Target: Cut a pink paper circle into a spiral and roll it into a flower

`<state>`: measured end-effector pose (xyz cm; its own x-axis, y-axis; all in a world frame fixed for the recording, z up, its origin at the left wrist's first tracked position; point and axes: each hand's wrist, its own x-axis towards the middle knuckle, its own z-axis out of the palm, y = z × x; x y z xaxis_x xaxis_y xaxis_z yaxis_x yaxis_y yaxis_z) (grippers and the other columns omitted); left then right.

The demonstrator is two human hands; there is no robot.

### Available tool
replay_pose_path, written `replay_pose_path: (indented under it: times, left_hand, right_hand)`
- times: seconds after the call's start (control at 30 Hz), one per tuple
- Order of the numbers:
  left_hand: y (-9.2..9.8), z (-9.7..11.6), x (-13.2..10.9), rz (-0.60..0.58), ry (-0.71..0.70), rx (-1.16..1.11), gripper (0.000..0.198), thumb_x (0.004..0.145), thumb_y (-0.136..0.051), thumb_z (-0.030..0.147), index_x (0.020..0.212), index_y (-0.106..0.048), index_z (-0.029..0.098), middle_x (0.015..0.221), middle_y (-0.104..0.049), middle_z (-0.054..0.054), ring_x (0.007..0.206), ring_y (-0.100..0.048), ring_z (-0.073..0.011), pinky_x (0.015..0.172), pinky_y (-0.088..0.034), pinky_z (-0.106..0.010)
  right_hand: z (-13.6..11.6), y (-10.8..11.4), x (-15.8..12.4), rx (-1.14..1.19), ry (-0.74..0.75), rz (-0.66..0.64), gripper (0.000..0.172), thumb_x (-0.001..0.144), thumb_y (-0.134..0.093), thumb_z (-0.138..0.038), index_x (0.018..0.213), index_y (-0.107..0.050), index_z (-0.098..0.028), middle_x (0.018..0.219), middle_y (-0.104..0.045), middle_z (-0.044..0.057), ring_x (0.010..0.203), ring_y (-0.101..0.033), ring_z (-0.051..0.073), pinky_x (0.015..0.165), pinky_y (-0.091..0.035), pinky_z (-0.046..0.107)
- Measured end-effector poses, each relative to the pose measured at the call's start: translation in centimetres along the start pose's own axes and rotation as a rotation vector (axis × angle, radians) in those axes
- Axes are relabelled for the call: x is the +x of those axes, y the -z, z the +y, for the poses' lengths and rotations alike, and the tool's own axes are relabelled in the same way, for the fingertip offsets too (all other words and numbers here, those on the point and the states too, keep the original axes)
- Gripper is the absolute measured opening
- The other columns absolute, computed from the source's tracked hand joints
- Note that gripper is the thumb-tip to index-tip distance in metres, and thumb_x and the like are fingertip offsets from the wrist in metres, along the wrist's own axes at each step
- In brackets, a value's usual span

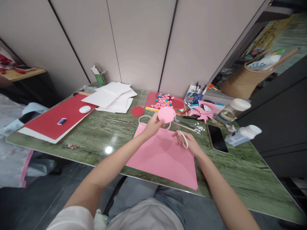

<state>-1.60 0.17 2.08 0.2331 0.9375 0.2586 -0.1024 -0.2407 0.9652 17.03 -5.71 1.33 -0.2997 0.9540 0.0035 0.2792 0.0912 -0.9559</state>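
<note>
My left hand (155, 124) pinches a pink paper circle (166, 114) by its lower left edge, raised above the table. In my right hand (186, 140) is a pair of scissors (183, 139) with white handles, its blades reaching up to the circle's right edge. A thin strip of pink paper (168, 126) curls below the circle. Under both hands lies a large pink sheet (165, 156), with a green edge showing beneath it. A white ring (144, 120), perhaps a tape roll, rests just left of my left hand.
Pink and blue small pieces (163, 101) are heaped at the back, near a red paper circle (137, 111). White sheets (112, 95) and a red sheet (59, 115) lie left. Right are pink scraps (203, 110), a phone (217, 138), a bottle (231, 111) and a white container (243, 134).
</note>
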Motion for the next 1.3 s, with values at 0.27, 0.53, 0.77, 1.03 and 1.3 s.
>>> replay_pose_path:
  times: [0.27,0.53,0.77,1.03,1.3]
  left_hand:
    - [0.26,-0.33,0.06,0.005,0.009,0.036,0.024,0.074,-0.044,0.019,0.098,-0.045,0.014,0.076,-0.051,-0.001,0.058,-0.048,-0.0076,0.055,-0.039,-0.020]
    - [0.19,-0.36,-0.11,-0.078,0.061,0.026,0.026,0.073,-0.043,0.019,0.098,-0.046,0.013,0.064,-0.049,0.001,0.056,-0.047,-0.0092,0.055,-0.037,-0.022]
    - [0.32,-0.36,0.04,-0.070,0.056,0.033,0.031,0.072,-0.043,0.017,0.102,-0.046,0.013,0.064,-0.049,0.002,0.055,-0.046,-0.0087,0.055,-0.037,-0.021]
    - [0.28,-0.49,0.15,-0.016,0.046,0.021,0.028,0.071,-0.042,0.016,0.098,-0.048,0.014,0.068,-0.048,0.002,0.055,-0.046,-0.0079,0.054,-0.037,-0.021]
    - [0.60,-0.24,0.40,0.014,0.070,-0.028,0.022,0.071,-0.044,0.018,0.092,-0.048,0.014,0.070,-0.048,0.001,0.054,-0.046,-0.0074,0.054,-0.038,-0.020]
  right_hand:
    - [0.17,0.11,-0.06,0.021,-0.008,-0.011,0.038,0.082,-0.039,-0.044,0.092,-0.058,-0.013,0.047,-0.040,-0.004,0.044,-0.037,0.009,0.046,-0.031,0.024]
    - [0.18,0.13,-0.03,0.045,0.014,-0.025,0.036,0.083,-0.039,-0.043,0.092,-0.057,-0.013,0.051,-0.042,-0.003,0.047,-0.039,0.009,0.047,-0.030,0.023]
    - [0.17,0.14,0.01,0.054,0.010,-0.028,0.036,0.083,-0.039,-0.043,0.092,-0.057,-0.013,0.051,-0.041,-0.004,0.047,-0.038,0.008,0.048,-0.031,0.023]
    - [0.40,0.14,0.07,0.037,0.004,-0.019,0.039,0.082,-0.039,-0.045,0.092,-0.057,-0.013,0.049,-0.041,-0.004,0.045,-0.038,0.009,0.046,-0.031,0.023]
    - [0.32,0.15,0.09,0.017,-0.013,-0.017,0.039,0.081,-0.040,-0.046,0.091,-0.058,-0.012,0.047,-0.041,-0.004,0.043,-0.038,0.008,0.046,-0.032,0.024]
